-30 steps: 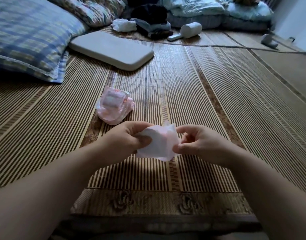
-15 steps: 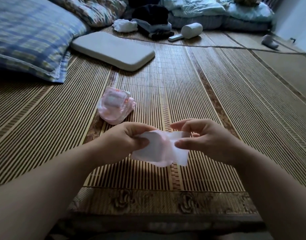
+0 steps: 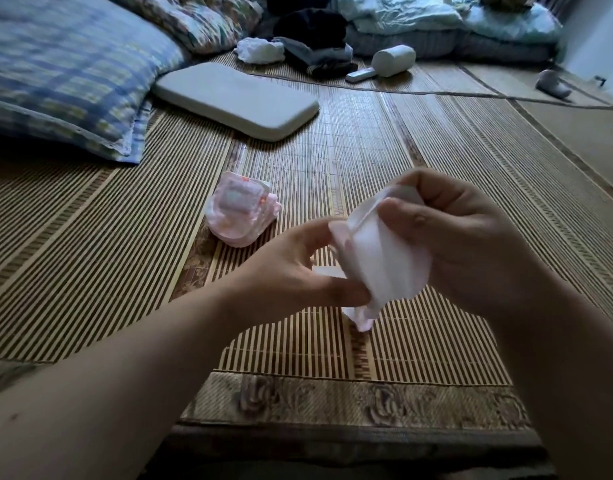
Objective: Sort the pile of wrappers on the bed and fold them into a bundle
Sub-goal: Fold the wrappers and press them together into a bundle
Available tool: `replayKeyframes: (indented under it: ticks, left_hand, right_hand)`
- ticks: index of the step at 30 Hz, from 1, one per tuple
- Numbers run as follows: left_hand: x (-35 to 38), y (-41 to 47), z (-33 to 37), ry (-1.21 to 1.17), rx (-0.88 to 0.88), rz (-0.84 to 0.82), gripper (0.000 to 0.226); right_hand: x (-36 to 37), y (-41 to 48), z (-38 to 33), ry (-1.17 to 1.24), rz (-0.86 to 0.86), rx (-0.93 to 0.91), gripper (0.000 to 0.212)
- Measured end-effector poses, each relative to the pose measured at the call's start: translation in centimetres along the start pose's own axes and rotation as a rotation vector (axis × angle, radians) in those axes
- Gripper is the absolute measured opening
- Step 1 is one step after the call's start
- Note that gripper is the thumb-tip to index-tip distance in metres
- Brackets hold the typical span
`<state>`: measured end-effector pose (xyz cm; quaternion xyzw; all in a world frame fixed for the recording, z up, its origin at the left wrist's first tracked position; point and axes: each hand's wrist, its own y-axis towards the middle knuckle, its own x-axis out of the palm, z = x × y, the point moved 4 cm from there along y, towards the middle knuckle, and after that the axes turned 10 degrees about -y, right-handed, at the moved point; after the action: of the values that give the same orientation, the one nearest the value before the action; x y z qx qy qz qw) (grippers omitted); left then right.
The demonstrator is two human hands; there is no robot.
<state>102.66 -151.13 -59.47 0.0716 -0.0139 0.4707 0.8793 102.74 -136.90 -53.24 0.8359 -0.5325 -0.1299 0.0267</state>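
A pale pink and white wrapper (image 3: pixel 377 261) is held upright and partly folded between both hands, above the bamboo mat (image 3: pixel 436 168). My right hand (image 3: pixel 464 244) grips its top edge with thumb and fingers. My left hand (image 3: pixel 298 271) pinches its lower left side. A small pile of pink wrappers (image 3: pixel 241 213) lies on the mat, just beyond and left of my left hand.
A plaid pillow (image 3: pixel 62 71) lies at the far left with a flat grey pad (image 3: pixel 235 98) beside it. Dark clothes (image 3: pixel 315 32), a white cloth (image 3: pixel 260 50), a white cylinder device (image 3: pixel 391 60) and light-blue bedding (image 3: pixel 436 19) line the back. The mat's patterned border (image 3: pixel 332 400) is near me.
My right hand has risen and turned the wrapper from flat to upright, folding it over. My left hand has shifted to the wrapper's lower side. The pink pile has not moved.
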Motion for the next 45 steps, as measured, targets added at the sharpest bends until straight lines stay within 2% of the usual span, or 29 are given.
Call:
replayKeyframes:
  ticks: [3,5,8,11,14,17,18,19,20,22,24,26,29,31,34,41,45]
  left_hand:
    - [0.7,0.2,-0.1,-0.097,-0.04,-0.082,0.029]
    - [0.3,0.0,-0.8,-0.089,-0.108,-0.082,0.024]
    - [-1.0,-0.6,-2.1,-0.072,-0.235,-0.079,0.017]
    - [-2.8,-1.1,-3.0,-0.116,-0.326,-0.005,0.014]
    - [-4.6,-1.8,-3.2,-0.19,-0.376,0.087,0.011]
    - [-6.3,-2.7,-3.7,-0.224,-0.504,0.149,0.005]
    - [-6.6,-3.1,-3.8,-0.213,-0.573,0.175,0.002]
    - [-7.0,-3.4,-4.1,-0.209,-0.628,0.183,0.01]
    - [-7.2,-3.8,-4.1,-0.199,-0.678,0.2,0.015]
    - [-7.6,-4.1,-4.0,-0.184,-0.72,0.258,0.005]
    - [-8.1,-4.3,-4.0,-0.101,-0.745,0.334,0.035]
    - [-8.3,-4.5,-3.9,-0.027,-0.759,0.399,0.047]
    - [-8.7,-4.6,-3.7,0.079,-0.739,0.465,0.022]
    - [-9.1,-4.6,-3.6,0.149,-0.72,0.503,0.014]
    - [-8.9,-4.7,-3.1,0.186,-0.667,0.506,0.012]
    - [-7.6,-3.9,-1.8,0.154,-0.474,0.533,0.013]
    - [-6.5,-3.4,-1.8,0.055,-0.467,0.492,0.013]
  right_hand:
    - [-0.7,-0.1,-1.3,0.284,0.056,-0.034,0.007]
    - [-1.8,-0.2,-2.0,0.37,0.11,-0.066,0.008]
    - [-4.4,-0.6,-1.2,0.357,0.195,-0.013,0.012]
    - [-7.7,-1.1,1.1,0.335,0.324,0.099,0.018]
    - [-9.9,-1.6,3.6,0.329,0.315,0.249,0.027]
    - [-11.3,-3.3,6.8,0.159,0.399,0.54,0.032]
    - [-11.8,-4.0,7.7,0.04,0.436,0.643,0.029]
    - [-12.2,-4.6,8.5,-0.104,0.45,0.733,0.025]
    - [-12.3,-5.1,9.0,-0.228,0.437,0.802,0.02]
    - [-12.2,-5.6,9.6,-0.392,0.407,0.871,0.014]
    - [-12.2,-5.6,9.9,-0.476,0.42,0.887,0.012]
    - [-12.1,-5.6,10.0,-0.497,0.442,0.904,0.008]
    - [-12.2,-5.5,10.1,-0.55,0.444,0.933,0.006]
    - [-12.3,-5.5,9.9,-0.607,0.463,0.905,0.007]
    - [-12.2,-4.9,9.1,-0.688,0.471,0.819,0.016]
    - [-6.9,-1.5,8.5,-0.407,0.328,0.698,0.023]
    - [-3.4,-0.2,9.4,-0.419,0.2,0.707,0.022]
